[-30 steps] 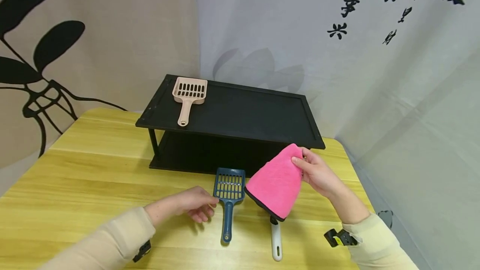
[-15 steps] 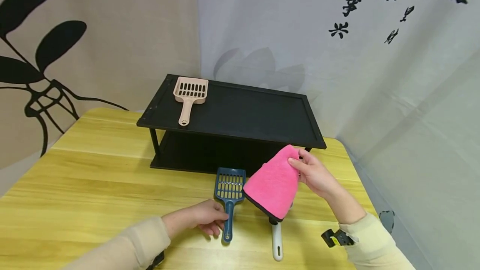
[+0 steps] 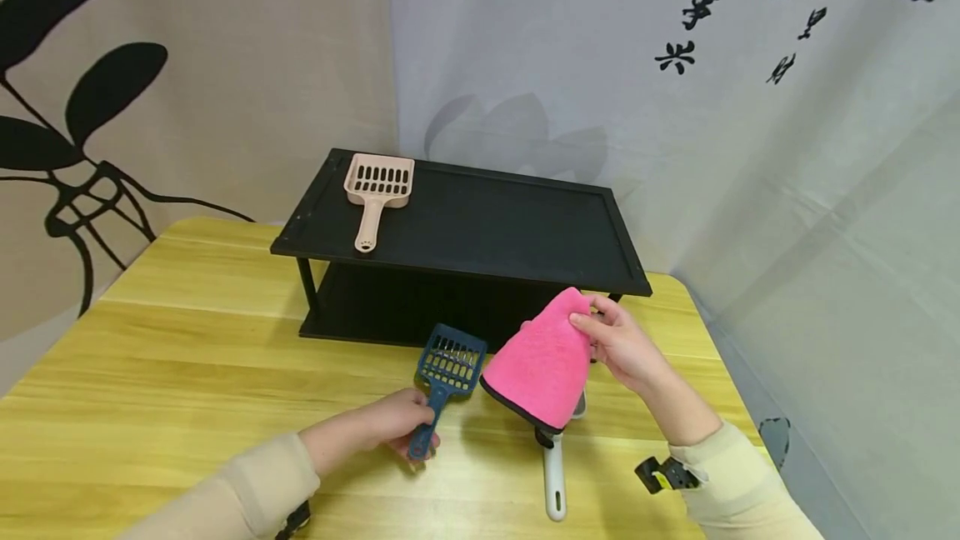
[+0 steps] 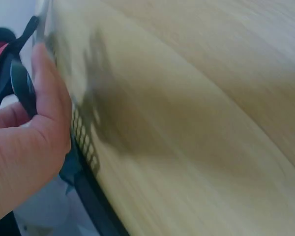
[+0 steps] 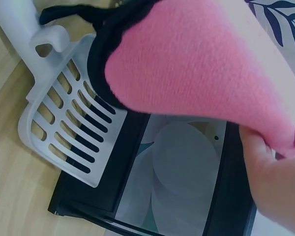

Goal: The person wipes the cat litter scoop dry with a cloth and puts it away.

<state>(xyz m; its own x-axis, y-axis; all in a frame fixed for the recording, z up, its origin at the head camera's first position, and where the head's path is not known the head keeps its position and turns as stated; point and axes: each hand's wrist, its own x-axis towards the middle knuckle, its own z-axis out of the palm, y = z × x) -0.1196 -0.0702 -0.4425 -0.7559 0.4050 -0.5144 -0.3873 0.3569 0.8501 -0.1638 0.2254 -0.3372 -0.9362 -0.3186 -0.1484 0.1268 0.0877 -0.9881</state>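
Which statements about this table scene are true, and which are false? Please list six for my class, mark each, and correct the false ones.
1. The left hand holds the blue scoop by its handle. True.
2. The left hand also grips some fabric. False: the right hand holds the pink cloth.
3. In the head view, the pink cloth partly hides the white scoop. True.
4. The white scoop lies highest of the three. False: the pale pink scoop does, on top of the black shelf.
5. The pink cloth has a white border. False: it is black.
6. Neither hand touches the pale pink scoop. True.
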